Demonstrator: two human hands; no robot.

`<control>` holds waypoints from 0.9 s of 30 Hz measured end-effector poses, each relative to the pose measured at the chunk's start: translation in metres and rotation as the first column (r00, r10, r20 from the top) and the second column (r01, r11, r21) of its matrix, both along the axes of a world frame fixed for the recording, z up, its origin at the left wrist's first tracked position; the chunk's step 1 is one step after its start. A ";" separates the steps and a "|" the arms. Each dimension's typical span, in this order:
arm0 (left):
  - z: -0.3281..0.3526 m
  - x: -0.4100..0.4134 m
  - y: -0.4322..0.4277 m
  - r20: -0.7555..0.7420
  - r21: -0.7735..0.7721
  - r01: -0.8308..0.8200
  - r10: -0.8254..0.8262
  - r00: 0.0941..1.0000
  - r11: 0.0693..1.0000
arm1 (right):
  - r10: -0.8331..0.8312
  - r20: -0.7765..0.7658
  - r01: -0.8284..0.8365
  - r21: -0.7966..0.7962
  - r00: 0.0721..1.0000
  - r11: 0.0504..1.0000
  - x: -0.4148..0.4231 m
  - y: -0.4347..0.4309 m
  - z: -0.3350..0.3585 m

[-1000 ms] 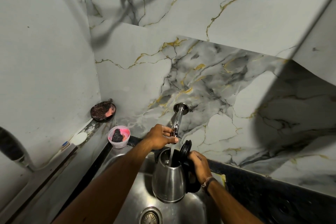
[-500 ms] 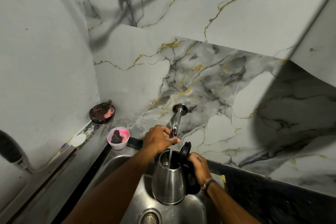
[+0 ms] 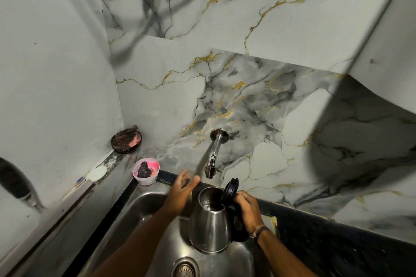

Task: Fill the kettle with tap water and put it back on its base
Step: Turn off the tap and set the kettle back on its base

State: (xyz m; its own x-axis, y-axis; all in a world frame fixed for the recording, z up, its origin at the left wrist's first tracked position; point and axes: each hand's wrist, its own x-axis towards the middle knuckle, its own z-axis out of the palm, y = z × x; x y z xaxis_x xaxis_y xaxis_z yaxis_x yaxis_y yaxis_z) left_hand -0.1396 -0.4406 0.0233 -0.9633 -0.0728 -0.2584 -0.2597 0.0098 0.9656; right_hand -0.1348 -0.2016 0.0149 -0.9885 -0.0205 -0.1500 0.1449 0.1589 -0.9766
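Note:
A steel kettle with its black lid flipped up stands over the steel sink, just below the chrome wall tap. My right hand grips the kettle's black handle. My left hand hovers left of the kettle's mouth, fingers spread, off the tap and holding nothing. No stream of water shows from the spout. Water glints inside the kettle. The kettle's base is not in view.
A pink-stained cup and a dark round dish sit on the ledge at the back left corner. The sink drain lies under the kettle. A dark countertop runs right of the sink. Marble wall panels close in behind.
My left hand has let go of the tap and dropped down and left with fingers spread. The water stream seen before has stopped. The kettle stays in place.

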 end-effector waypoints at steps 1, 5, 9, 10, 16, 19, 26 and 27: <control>-0.014 0.012 -0.005 0.040 0.006 0.049 -0.049 0.998 0.999 | 0.001 -0.007 -0.001 -0.007 1.000 1.000 0.003 0.003 0.001; -0.053 0.068 0.008 0.168 -0.184 0.265 -0.235 0.957 0.947 | 0.008 -0.015 -0.009 -0.044 1.000 0.999 0.018 0.026 0.008; -0.073 0.094 0.047 0.044 -0.096 0.207 -0.204 0.978 0.974 | 0.057 -0.019 -0.058 -0.052 0.998 0.997 0.033 0.041 0.013; -0.077 0.096 0.064 -0.015 -0.050 0.155 -0.155 0.988 0.987 | 0.067 -0.024 -0.068 -0.056 0.997 0.996 0.038 0.052 0.015; -0.073 0.123 0.166 -0.311 0.015 0.052 -0.045 0.949 0.999 | 0.059 0.005 -0.059 -0.112 0.998 0.992 0.065 0.133 0.025; -0.074 0.129 0.204 -0.349 0.029 0.062 -0.049 0.936 0.998 | 0.100 0.075 -0.091 -0.111 0.992 0.990 0.071 0.173 0.039; -0.056 0.155 0.302 -0.293 -0.259 -0.079 0.000 0.956 0.963 | 0.224 0.252 -0.252 0.088 0.942 0.964 0.076 0.270 0.071; -0.056 0.157 0.312 -0.286 -0.300 -0.096 0.007 0.958 0.949 | 0.235 0.268 -0.281 0.149 0.934 0.948 0.076 0.276 0.075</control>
